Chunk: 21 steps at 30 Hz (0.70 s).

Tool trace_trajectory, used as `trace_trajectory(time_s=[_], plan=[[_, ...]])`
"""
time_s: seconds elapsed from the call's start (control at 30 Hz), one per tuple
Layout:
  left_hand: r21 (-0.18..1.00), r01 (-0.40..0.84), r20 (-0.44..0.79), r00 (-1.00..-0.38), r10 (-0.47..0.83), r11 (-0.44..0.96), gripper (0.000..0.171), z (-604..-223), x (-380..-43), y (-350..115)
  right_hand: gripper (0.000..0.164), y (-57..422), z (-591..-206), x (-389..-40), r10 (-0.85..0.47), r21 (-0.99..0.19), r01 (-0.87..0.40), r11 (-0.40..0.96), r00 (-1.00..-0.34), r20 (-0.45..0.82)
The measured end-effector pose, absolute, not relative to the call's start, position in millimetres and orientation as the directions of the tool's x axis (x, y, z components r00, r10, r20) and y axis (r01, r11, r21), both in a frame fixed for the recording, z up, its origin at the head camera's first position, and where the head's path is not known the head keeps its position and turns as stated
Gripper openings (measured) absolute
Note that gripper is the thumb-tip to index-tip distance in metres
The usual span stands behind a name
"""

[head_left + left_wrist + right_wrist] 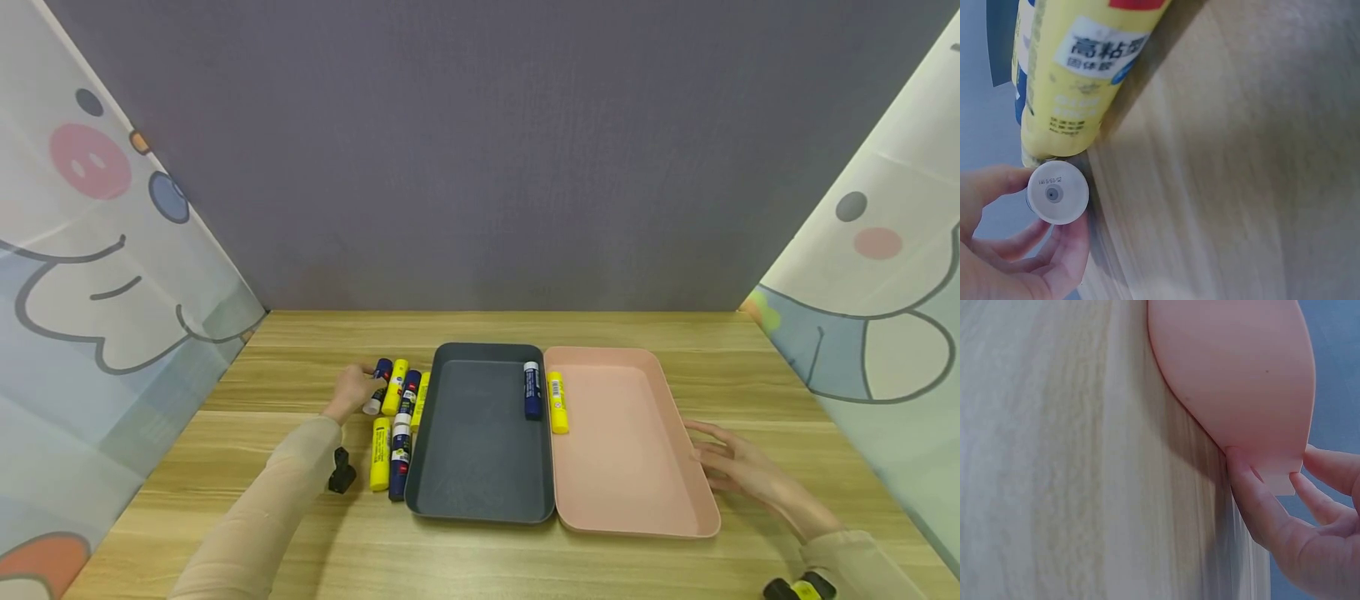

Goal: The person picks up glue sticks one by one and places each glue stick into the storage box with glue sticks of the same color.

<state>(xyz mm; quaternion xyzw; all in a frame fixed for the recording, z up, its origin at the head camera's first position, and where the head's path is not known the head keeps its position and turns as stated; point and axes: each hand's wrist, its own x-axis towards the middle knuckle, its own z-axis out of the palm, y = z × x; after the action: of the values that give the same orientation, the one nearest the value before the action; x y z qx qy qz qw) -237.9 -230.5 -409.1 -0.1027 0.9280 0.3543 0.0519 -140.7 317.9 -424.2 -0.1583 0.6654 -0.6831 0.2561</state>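
- A left hand (pixel 356 392) pinches a navy, cylindrical glue stick with a white end (pixel 382 370) on the wood-grain bench (pixel 487 560), at the far left corner of a cluster of loose sticks.
- The relation that counts: the gripped stick lies just beyond and to the right of the left wrist, its long axis running away from the person with a slight lean to the right. The left hand is on it; the right hand (pixel 738 471) is well apart, across two trays.
- Between that stick and the dark grey, rectangular, shallow tray (pixel 480 514) stand its neighbours — a yellow, cylindrical glue stick (pixel 395 387) just beside it, more navy and yellow ones nearer the tray.
- The right hand holds the outer wall of the pink, rectangular, shallow tray (pixel 637 467), thumb and fingertips bent against it.
- One navy stick (pixel 532 392) rests in the grey tray, one yellow stick (pixel 557 403) in the pink.
- Only the left wrist view gives the flat face of the white end (small dark recess, printed characters); only the right wrist view shows the thumb low on the pink wall — and only the head view shows inside both trays.
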Motion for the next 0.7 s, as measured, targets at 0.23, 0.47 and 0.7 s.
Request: trace_trajectory(time_s=[0.23,0.47,0.7], plan=[[0.680,-0.223,-0.151,-0.975,-0.164,0.699,0.043,-404.5,-239.3,-231.6,0.044,318.4,-423.9,-140.0,-0.552,-0.990,0.137,0.020,-0.825,-0.125],[0.749,-0.224,-0.166,-0.974,-0.151,0.624,0.046,-396.6,-238.0,-229.0,0.043,318.5,-425.0,-140.2,-0.535,-0.988,0.150,0.023,-0.834,-0.138],[0.775,-0.229,-0.182,-0.973,-0.140,0.588,0.047,-388.0,-236.6,-221.8,0.043,318.5,-424.9,-139.9,-0.523,-0.988,0.146,0.046,-0.839,-0.148]])
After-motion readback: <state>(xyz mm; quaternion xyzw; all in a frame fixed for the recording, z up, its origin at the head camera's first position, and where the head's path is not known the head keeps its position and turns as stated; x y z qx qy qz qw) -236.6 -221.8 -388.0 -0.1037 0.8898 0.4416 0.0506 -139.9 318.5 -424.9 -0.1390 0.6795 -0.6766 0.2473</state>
